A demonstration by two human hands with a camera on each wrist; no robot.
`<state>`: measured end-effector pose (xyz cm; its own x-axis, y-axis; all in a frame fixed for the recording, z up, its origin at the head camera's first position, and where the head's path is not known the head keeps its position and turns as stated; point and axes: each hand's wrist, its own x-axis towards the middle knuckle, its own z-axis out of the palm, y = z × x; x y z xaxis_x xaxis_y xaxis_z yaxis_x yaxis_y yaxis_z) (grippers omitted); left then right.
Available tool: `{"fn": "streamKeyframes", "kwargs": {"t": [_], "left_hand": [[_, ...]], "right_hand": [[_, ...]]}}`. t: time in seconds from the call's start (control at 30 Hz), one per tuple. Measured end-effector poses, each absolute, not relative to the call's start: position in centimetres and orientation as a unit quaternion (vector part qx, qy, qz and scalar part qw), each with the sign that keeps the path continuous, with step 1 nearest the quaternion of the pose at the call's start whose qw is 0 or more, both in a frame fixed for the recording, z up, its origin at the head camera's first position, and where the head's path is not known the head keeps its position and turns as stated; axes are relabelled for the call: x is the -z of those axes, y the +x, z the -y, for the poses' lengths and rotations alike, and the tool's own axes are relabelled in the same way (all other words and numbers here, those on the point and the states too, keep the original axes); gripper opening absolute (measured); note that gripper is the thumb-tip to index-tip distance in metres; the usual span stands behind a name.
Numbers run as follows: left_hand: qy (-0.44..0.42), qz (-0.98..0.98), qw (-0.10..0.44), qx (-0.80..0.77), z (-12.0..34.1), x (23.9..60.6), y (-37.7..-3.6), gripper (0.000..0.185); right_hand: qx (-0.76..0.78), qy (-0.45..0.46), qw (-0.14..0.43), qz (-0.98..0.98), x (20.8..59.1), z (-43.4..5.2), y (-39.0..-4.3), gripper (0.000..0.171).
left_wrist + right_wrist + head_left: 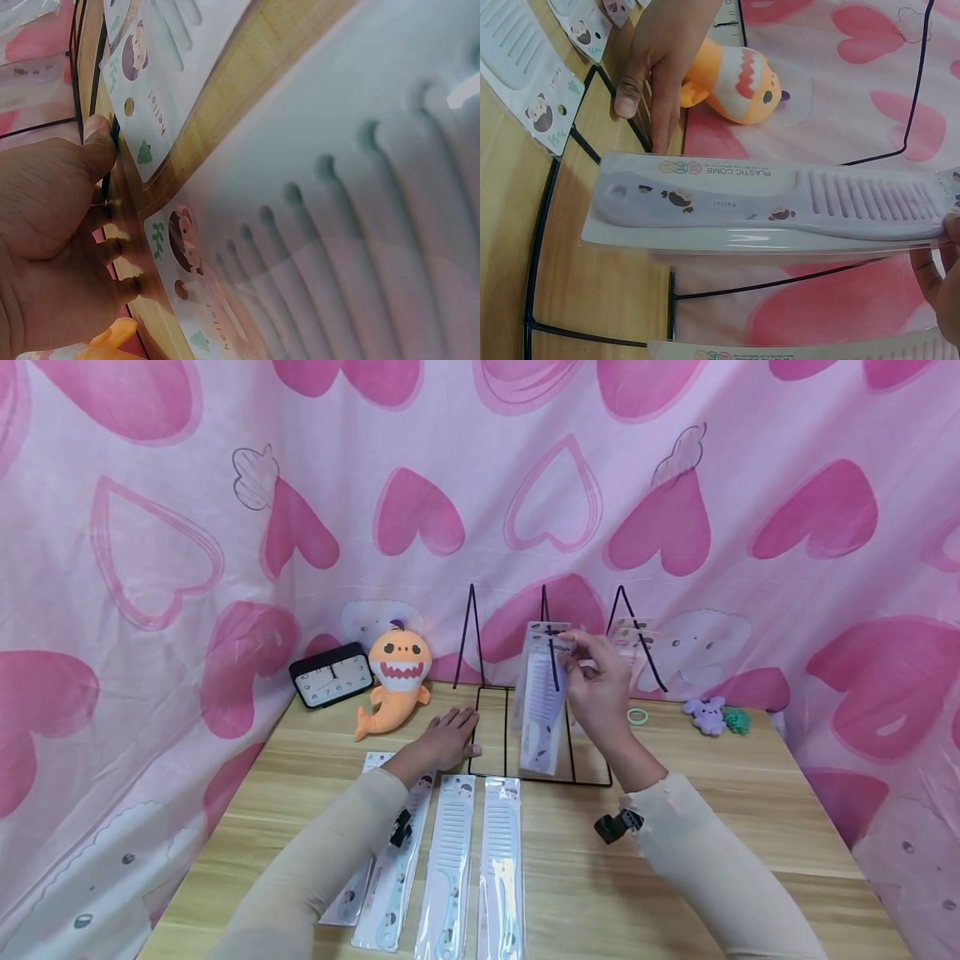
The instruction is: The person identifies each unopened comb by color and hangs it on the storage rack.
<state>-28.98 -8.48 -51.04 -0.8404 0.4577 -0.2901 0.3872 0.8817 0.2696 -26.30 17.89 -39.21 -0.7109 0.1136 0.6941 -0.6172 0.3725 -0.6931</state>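
Packaged comb [542, 710] near-upright on rack, teeth up, handle down.

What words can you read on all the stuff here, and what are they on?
"PLASTIC COMB": on the purple comb packet that the right hand pinches.
"hello!": on the comb packets on the table beside the left hand.
Clock numbers: too small to read.
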Motion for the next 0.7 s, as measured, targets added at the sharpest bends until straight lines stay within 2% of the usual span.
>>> {"fn": "streamKeyframes", "kwargs": {"t": [0.23, 0.7], "left_hand": [[0.230, -0.950, 0.168, -0.127, 9.1, 54.1, -30.9, 0.078], [0.231, -0.950, 0.171, -0.120, 8.8, 52.6, -30.0, 0.078]], "right_hand": [[-0.547, 0.164, 0.333, 0.750, 39.3, -17.8, -26.5, 0.037], [-0.556, 0.150, 0.322, 0.751, 39.5, -17.7, -27.0, 0.035]]}}
